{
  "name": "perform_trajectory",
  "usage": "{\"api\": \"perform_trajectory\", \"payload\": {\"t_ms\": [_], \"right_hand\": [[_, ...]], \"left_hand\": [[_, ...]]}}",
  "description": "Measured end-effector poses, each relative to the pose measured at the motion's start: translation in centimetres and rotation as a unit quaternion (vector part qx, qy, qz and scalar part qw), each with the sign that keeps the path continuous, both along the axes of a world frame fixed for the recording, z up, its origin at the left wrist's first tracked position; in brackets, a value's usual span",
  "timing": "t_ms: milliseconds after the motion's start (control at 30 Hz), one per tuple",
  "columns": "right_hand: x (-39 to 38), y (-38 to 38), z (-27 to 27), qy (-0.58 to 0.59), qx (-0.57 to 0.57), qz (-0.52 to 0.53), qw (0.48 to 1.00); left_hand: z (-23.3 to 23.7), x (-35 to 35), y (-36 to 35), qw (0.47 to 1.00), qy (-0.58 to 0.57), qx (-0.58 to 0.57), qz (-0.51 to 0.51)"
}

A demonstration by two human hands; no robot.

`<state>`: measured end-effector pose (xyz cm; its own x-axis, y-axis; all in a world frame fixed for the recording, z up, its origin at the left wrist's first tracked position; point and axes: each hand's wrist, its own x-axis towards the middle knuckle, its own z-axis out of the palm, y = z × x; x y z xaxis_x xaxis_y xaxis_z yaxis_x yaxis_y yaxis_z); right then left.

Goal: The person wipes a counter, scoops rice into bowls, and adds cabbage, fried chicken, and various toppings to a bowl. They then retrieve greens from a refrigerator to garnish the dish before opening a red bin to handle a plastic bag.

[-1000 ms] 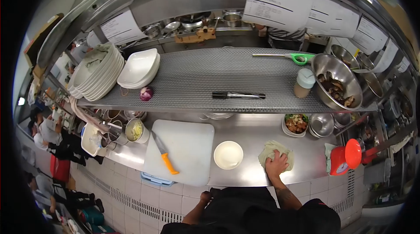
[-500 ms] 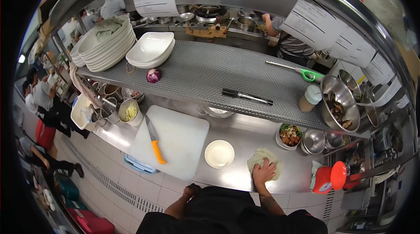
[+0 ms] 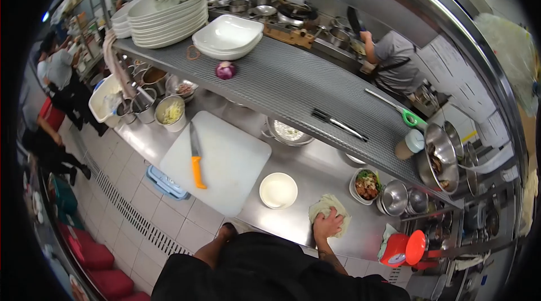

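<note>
My right hand (image 3: 328, 225) presses down on a pale green cloth (image 3: 324, 207) lying on the steel counter (image 3: 315, 168). My left hand (image 3: 228, 230) hangs low at the counter's front edge by my dark shirt, its fingers hidden. A small white bowl (image 3: 278, 190) sits just left of the cloth. Further left lies a white cutting board (image 3: 225, 160) with an orange-handled knife (image 3: 195, 160) on it.
A mesh shelf (image 3: 293, 84) above carries stacked white plates (image 3: 169, 16), white bowls (image 3: 228, 36), a red onion (image 3: 226, 70), tongs (image 3: 341, 124), green-handled scissors (image 3: 397, 109) and a steel bowl (image 3: 437, 160). Food containers (image 3: 366, 185), a red container (image 3: 403, 249); people work left and behind.
The view has swung left and tilted. My right hand has stayed on the cloth, sliding it slightly on the counter. My left hand remains low at my side.
</note>
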<state>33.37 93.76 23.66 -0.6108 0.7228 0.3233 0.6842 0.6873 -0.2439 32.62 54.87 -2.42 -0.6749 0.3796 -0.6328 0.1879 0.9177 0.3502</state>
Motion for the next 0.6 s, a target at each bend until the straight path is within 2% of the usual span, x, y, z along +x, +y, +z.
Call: {"api": "perform_trajectory", "payload": {"t_ms": [33, 67, 133, 167, 300, 367, 433, 600], "right_hand": [[0.0, -0.1, 0.4, -0.006, -0.011, -0.009, 1.000], [0.0, -0.2, 0.7, -0.011, -0.022, -0.019, 1.000], [0.0, -0.4, 0.8, -0.011, -0.026, -0.011, 1.000], [0.0, -0.4, 0.8, -0.010, -0.017, -0.019, 1.000], [0.0, -0.3, 0.6, -0.004, -0.015, -0.022, 1.000], [0.0, -0.2, 0.4, 0.000, -0.007, -0.026, 1.000], [0.1, -0.3, 0.8, 0.006, -0.011, -0.023, 1.000], [0.2, 0.0, 0.7, 0.016, -0.003, -0.012, 1.000]], "left_hand": [[0.5, -0.1, 0.2, 0.996, -0.043, 0.005, 0.076], [1.0, 0.0, 0.2, 0.995, -0.041, 0.002, 0.088], [2.4, 0.3, 0.1, 0.979, -0.080, 0.045, 0.180], [4.9, 0.4, 0.7, 0.916, -0.148, 0.074, 0.365], [6.8, 0.7, 0.4, 0.922, -0.177, 0.074, 0.336], [6.4, 1.6, 0.3, 0.922, -0.271, 0.107, 0.257], [6.2, 1.9, 0.2, 0.920, -0.314, 0.114, 0.205], [6.1, 1.2, 0.3, 0.940, -0.302, 0.084, 0.134]]}}
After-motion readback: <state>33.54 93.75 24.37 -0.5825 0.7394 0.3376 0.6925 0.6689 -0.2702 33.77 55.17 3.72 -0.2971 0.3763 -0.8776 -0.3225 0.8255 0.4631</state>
